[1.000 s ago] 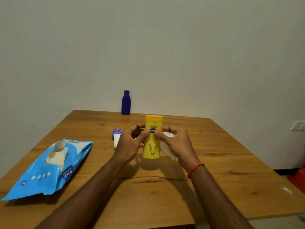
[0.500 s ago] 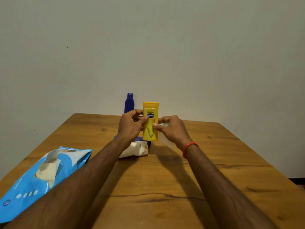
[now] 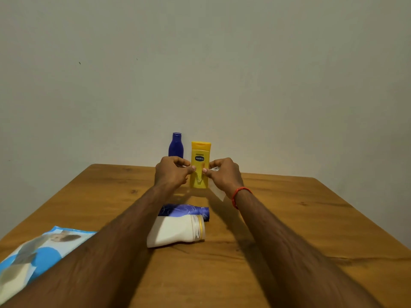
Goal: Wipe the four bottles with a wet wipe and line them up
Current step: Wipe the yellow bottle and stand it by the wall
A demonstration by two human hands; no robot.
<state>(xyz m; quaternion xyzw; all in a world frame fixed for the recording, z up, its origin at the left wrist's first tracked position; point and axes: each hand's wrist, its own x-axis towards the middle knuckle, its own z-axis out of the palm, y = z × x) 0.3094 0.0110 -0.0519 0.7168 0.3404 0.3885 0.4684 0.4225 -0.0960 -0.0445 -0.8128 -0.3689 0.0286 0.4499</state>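
The person held the yellow Vaseline bottle [image 3: 200, 152] upright near the far edge of the wooden table [image 3: 289, 230], just right of the standing dark blue bottle [image 3: 176, 146]. The left hand [image 3: 171, 174] pinched its left side, and the right hand [image 3: 224, 176] pinched its right side with a white wet wipe [image 3: 216, 191] tucked beneath the palm. Whether its base touched the wood could not be told. Nearer, a purple bottle [image 3: 184, 210] and a white bottle [image 3: 175, 231] lay side by side, touching. A blue wipes pack [image 3: 42, 252] lay at the near left.
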